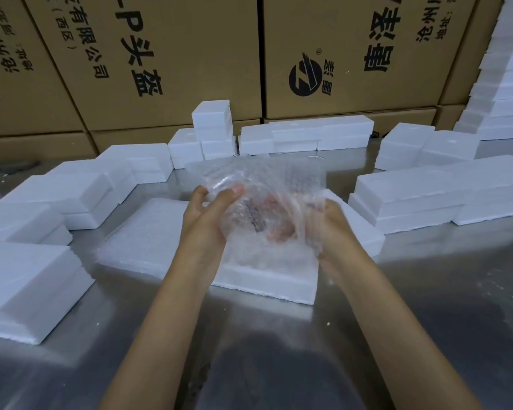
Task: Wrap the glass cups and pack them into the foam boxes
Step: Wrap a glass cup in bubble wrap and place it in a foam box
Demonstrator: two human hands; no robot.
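Observation:
Both hands hold a bundle of clear bubble wrap (264, 196) above the metal table. My left hand (208, 217) grips its left side, thumb on top. My right hand (326, 229) cups the right side, its fingers showing pink through the plastic. A glass cup inside the wrap cannot be made out clearly. Right under the bundle lies a white foam box (267, 281), partly hidden by the wrap and my arms. A stack of bubble-wrap sheets (142, 235) lies to its left.
White foam boxes (27, 279) stand stacked along the left side, across the back (305, 137) and on the right (427, 199) of the steel table (427, 306). Brown cardboard cartons (350, 54) form a wall behind. A tall foam pile (507, 93) rises at far right.

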